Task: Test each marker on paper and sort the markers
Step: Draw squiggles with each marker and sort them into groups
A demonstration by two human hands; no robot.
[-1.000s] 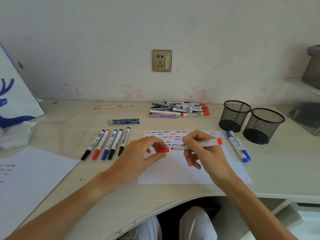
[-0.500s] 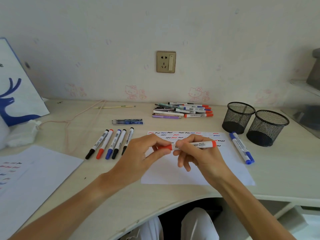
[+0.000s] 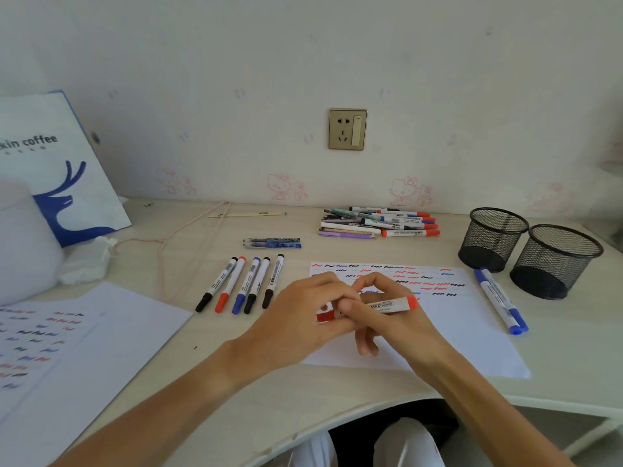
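Observation:
My right hand (image 3: 387,318) grips a red-ended white marker (image 3: 391,305) lying level above the test paper (image 3: 465,332), which carries rows of red, blue and black squiggles. My left hand (image 3: 303,318) pinches the marker's red cap (image 3: 325,316) at its left end, the cap pressed against the barrel. A row of several tested markers (image 3: 242,284) lies left of the paper. Two blue markers (image 3: 500,299) lie at the paper's right edge. An untested pile of markers (image 3: 377,222) sits near the wall.
Two black mesh pen cups (image 3: 492,239) (image 3: 556,261) stand at the right. A second scribbled sheet (image 3: 67,348) lies at the left, with a white-and-blue paper bag (image 3: 57,170) behind it. A blue pen pack (image 3: 271,243) and a pink cord (image 3: 188,237) lie mid-desk.
One second ago the cap was held apart from the marker's tip. The hands have come together and the cap now sits on the marker's end. The view has shifted slightly.

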